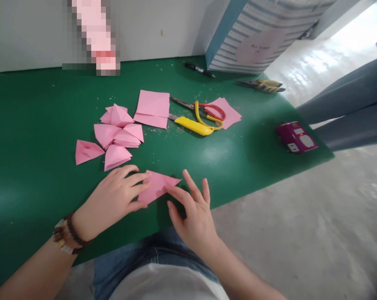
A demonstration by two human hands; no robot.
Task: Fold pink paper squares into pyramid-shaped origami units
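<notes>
A pink paper folded into a triangle (157, 186) lies on the green table near its front edge. My left hand (116, 189) rests on the paper's left side, fingers stretched out and apart. My right hand (193, 208) touches the paper's right part with a fingertip, its other fingers spread. Just beyond my left hand sit several folded pink paper pieces (119, 156) in a loose cluster. Behind them is a small stack of flat pink paper squares (152, 104).
Scissors (204, 112) with red and yellow handles lie by a yellow cutter (194, 126), partly over more pink paper (230, 114). Farther back are a pen (199, 69), pliers (263, 86) and a striped bag (247, 37). A purple packet (297, 137) lies near the right edge; a person's legs (351, 100) stand beyond.
</notes>
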